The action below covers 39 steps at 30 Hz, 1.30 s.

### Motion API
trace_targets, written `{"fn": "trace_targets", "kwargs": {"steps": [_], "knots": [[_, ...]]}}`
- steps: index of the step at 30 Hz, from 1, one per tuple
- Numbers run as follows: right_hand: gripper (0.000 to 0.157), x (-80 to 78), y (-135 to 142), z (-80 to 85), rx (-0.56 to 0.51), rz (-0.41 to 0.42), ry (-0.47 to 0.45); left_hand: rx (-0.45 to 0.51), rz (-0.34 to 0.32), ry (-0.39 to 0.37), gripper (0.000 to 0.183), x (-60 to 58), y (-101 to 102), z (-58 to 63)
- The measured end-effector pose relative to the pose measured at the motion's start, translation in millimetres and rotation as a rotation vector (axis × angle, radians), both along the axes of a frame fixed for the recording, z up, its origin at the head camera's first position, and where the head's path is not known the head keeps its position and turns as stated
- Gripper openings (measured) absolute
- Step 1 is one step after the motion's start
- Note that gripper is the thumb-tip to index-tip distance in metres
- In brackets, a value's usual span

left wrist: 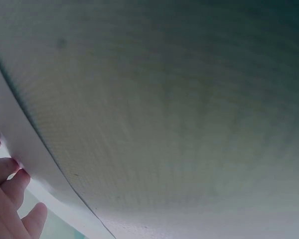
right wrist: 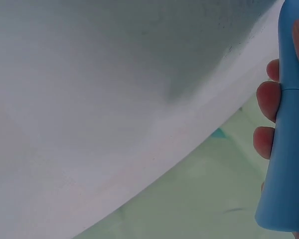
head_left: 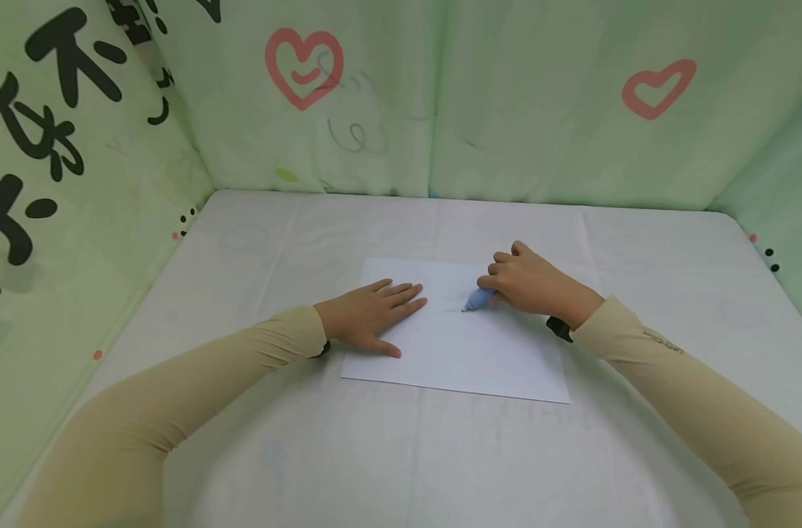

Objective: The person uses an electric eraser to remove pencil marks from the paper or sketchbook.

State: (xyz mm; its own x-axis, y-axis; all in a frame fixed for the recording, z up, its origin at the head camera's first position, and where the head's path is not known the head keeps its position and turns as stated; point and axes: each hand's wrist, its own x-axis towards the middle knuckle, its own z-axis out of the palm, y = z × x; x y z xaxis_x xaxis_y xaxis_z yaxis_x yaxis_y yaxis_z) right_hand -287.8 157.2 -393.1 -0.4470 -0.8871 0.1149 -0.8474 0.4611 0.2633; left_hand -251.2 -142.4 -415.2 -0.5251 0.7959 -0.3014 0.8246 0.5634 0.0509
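Observation:
A white sheet of paper (head_left: 467, 359) lies flat in front of the person. On its left part rests the left hand (head_left: 370, 315), palm down with fingers spread; some of its fingers (left wrist: 14, 191) show at the lower left of the left wrist view. Over the paper's right half, the right hand (head_left: 529, 282) grips a thick blue pen-shaped tool (head_left: 479, 298), its narrow tip at the paper by a faint grey line or shadow. Close up in the right wrist view, the tool's smooth blue body (right wrist: 291, 159) has fingers wrapped around it.
The paper lies on a table with a pale, creased cover (head_left: 308, 455). Light green curtains (head_left: 519, 95) with hearts and black lettering enclose its back and sides. A dark band (head_left: 560, 328) is on the right wrist.

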Motion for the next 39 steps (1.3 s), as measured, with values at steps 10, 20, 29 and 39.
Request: {"fn": "trace_targets", "kwargs": {"steps": [10, 20, 29, 39], "knots": [[0.026, -0.8, -2.4, -0.1, -0.004, -0.008, 0.014, -0.007, 0.01, -0.01, 0.09, -0.5, -0.2, 1.1], [0.026, 2.9, -0.6, 1.4, 0.011, -0.004, 0.005, -0.008, 0.009, -0.008, 0.089, -0.1, -0.6, 1.7], [0.026, 0.1, -3.0, 1.2, 0.01, -0.017, 0.016, -0.01, 0.003, -0.007, 0.09, -0.4, -0.3, 1.0], [0.025, 3.2, -1.5, 3.4, 0.022, -0.006, 0.012, -0.016, 0.001, -0.001, 0.09, -1.5, -0.1, 0.0]]}}
